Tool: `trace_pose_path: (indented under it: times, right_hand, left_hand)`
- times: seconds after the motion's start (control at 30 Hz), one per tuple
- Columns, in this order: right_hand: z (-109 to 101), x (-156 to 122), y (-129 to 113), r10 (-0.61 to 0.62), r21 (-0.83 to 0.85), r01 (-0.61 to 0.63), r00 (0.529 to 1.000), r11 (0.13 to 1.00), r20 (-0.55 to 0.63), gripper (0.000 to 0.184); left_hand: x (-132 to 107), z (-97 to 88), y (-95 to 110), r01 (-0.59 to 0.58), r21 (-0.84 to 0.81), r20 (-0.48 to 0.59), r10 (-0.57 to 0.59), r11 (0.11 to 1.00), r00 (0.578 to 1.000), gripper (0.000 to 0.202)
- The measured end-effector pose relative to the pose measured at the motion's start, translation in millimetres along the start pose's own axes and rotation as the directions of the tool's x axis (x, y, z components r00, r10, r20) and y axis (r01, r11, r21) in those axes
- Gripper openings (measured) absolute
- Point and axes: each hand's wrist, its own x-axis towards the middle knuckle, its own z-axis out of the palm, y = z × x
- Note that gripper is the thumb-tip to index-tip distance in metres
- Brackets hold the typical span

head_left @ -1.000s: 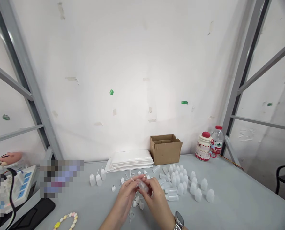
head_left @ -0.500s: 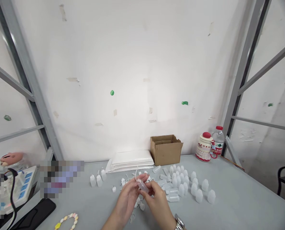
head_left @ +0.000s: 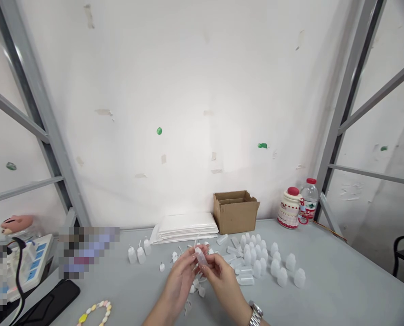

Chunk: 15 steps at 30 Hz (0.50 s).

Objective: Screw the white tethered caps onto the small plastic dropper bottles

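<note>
Between my hands is a small translucent plastic bottle, tilted, with a thin white strap curving up from its top end. My left hand has its fingers closed around the top end. The lower end is pinched by my right hand, which wears a metal watch at the wrist. Loose white caps lie on the table around and below my hands. To the right of my right hand lie several clear bottles on their sides. Part of the held bottle is hidden by fingers.
White egg-shaped pieces stand grouped at the right. Several capped bottles stand at the left. Behind are white envelopes, a cardboard box and a jar-shaped flask. A phone and a bead bracelet lie front left.
The held bottle has turned slightly more upright, and both hands have shifted a little. The things on the table have stayed in place.
</note>
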Motion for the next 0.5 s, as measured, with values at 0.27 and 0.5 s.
trace_pose_path:
  times: [0.27, 0.5]
  right_hand:
    - [-0.5, 0.8, 1.5, 0.012, -0.099, -0.02, 0.997, 0.995, -0.079, 0.01]
    - [-2.4, 0.9, -5.0, 0.024, -0.187, -0.048, 0.992, 0.981, -0.128, 0.007]
  left_hand:
    - [0.4, 0.2, -4.7, 0.036, -0.034, 0.042, -0.035, 0.999, 0.999, 0.028]
    - [1.4, -1.1, -7.9, 0.049, -0.014, 0.052, -0.048, 0.999, 0.997, 0.025]
